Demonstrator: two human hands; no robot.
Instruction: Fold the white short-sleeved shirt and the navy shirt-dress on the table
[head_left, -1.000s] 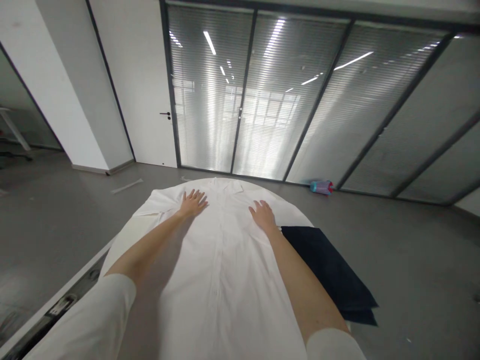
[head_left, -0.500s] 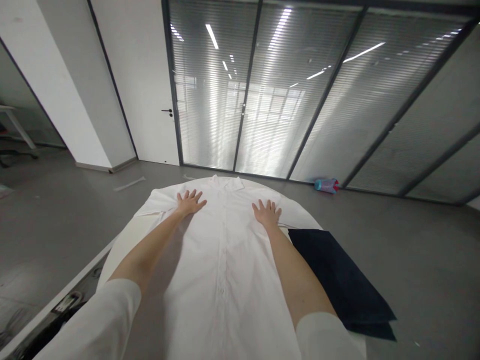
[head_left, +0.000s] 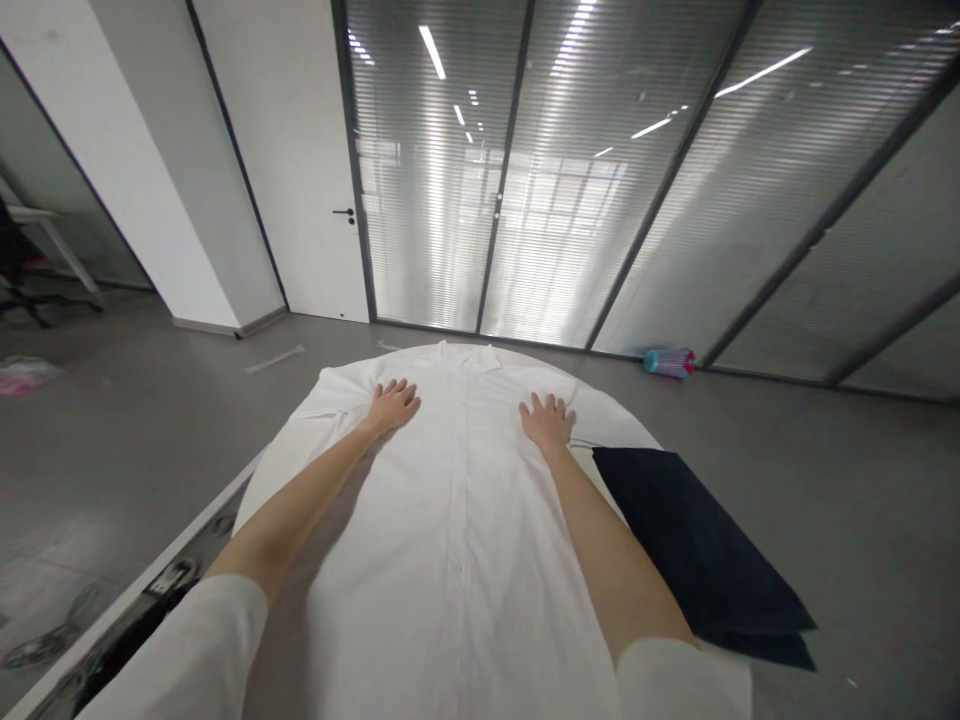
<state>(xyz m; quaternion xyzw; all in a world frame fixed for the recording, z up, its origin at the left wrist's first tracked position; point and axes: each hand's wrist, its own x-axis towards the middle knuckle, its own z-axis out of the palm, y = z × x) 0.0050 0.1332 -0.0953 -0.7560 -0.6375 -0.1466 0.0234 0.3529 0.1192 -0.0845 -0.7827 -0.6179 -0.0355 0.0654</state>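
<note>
Fingers spread flat, your left hand (head_left: 393,405) and right hand (head_left: 550,420) press the buttoned white shirt (head_left: 450,500) lying face-up on the bench (head_left: 259,480), apparently smoothed, with no fold yet made.

Short white sleeves, bare forearms

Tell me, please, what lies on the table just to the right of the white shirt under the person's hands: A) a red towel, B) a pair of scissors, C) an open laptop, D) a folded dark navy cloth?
D: a folded dark navy cloth lies at the right edge of the white shirt, beside the right hand, while the left hand presses flat on the shirt's other side.
</note>
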